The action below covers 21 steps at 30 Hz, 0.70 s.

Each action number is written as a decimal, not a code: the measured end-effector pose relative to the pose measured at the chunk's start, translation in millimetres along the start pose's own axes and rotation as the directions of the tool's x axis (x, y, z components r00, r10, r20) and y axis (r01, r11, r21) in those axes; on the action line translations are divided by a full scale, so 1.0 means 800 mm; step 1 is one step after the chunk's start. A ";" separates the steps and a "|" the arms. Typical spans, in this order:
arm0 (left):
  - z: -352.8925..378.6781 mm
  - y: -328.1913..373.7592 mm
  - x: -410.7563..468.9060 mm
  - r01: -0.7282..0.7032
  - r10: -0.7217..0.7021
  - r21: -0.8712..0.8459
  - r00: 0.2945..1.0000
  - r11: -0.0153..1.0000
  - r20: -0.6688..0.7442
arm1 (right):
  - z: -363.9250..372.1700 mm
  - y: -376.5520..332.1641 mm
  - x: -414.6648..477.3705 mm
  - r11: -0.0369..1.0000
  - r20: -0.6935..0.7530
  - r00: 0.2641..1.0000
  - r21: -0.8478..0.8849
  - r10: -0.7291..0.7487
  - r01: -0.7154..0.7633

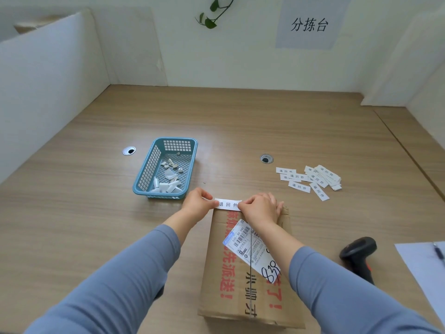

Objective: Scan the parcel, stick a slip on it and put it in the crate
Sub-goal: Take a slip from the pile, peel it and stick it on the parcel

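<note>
Wooden desk (240, 121) under me; the parcel (245, 268) lies near, centre. My left hand (196, 201) and right hand (261, 208) pinch the slip (227, 204) ends at its far edge. I should lower it flat, then smooth outward.

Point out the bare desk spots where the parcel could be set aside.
Free: the wide strip between the blue basket and the back wall, and the near-left desk left of the parcel. Crowded: the right, with loose slips, scanner and paper sheet.
</note>
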<state>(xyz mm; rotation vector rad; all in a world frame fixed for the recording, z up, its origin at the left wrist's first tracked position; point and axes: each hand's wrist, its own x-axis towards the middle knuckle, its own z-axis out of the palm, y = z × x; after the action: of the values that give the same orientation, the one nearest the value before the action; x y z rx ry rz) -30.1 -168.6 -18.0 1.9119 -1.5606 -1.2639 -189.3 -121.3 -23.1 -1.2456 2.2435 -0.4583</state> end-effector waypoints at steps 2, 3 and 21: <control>0.001 0.000 0.000 -0.001 0.001 -0.005 1.000 1.000 -0.005 | 0.000 0.000 0.000 1.000 -0.008 1.000 -0.001 -0.003 0.003; 0.001 0.000 0.000 -0.001 0.001 -0.005 1.000 1.000 -0.009 | 0.001 0.001 0.000 1.000 -0.014 1.000 -0.002 -0.005 0.005; 0.000 0.009 -0.004 0.014 -0.010 0.099 0.999 0.995 -0.042 | 0.005 -0.005 -0.003 0.998 -0.057 0.997 -0.037 -0.050 0.048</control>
<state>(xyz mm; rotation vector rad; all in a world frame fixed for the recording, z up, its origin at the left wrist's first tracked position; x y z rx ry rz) -34.5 -168.3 -11.1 1.9981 -1.6205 -1.1639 -183.6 -121.3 -23.5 -1.3236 2.2828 -0.4806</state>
